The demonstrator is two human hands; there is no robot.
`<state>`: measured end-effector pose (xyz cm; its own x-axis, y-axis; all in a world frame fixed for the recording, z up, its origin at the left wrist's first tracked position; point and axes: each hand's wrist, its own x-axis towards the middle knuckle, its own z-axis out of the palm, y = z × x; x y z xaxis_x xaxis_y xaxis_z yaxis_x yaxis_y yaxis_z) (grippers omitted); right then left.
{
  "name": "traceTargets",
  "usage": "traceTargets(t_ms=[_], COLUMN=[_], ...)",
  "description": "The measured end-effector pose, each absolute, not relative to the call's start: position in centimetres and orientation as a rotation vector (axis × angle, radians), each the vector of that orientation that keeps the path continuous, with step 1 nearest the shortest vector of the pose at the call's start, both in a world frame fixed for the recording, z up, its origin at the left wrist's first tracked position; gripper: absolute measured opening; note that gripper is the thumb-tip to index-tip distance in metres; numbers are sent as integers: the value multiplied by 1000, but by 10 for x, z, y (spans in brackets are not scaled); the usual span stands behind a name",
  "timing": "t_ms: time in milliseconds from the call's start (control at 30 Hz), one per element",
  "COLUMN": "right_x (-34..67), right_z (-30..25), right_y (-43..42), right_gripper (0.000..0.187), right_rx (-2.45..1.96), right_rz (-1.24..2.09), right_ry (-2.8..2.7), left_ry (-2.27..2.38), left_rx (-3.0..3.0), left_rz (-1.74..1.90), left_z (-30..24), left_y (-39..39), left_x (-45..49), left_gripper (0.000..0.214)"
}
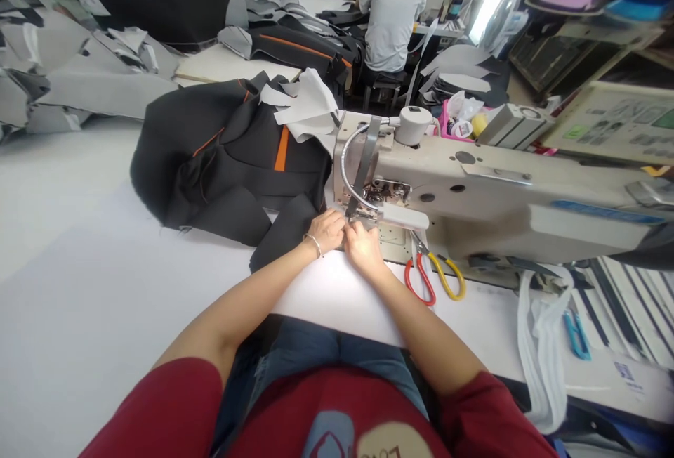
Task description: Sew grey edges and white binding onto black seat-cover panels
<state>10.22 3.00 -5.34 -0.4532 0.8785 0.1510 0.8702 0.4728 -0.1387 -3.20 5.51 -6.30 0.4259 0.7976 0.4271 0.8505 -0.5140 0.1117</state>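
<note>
Left hand point(327, 231) and right hand point(363, 247) meet, fingers bent, at the sewing machine point(447, 180); whether either pinches anything is hard to tell. Black cloth point(239, 166) sprawls at ten o'clock from them, scissors point(423, 248) at four.

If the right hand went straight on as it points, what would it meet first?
Most likely the sewing machine's needle end, just ahead of the right hand, though depth is unclear.

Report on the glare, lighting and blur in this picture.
Head view: glare washes out the window at upper right; the white worktop is brightly lit below the left hand and right hand; the control panel looks stretched and soft, the scissors crisper.
</note>
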Motion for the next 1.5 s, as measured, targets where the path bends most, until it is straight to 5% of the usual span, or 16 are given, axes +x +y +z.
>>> traceTargets(t_ms=[967, 1233, 1400, 1500], right_x=[117, 99, 72, 74], right_z=[-61, -43, -21, -23], right_y=[31, -8, -27, -43], right_gripper=[28, 34, 52, 54], right_rx=[-1418, -1255, -1231, -1331], right_rz=[-321, 94, 325, 169], right_ry=[-2422, -2305, -2329, -2496], left_ry=[-1459, -1658, -1414, -1927], left_rx=[-2568, -2487, -3258, -2813], left_rz=[-348, -743, -502, -786], left_z=[-49, 0, 50, 94], left_y=[54, -85, -172, -158], left_x=[-58, -184, -190, -243], left_gripper=[23, 28, 18, 26])
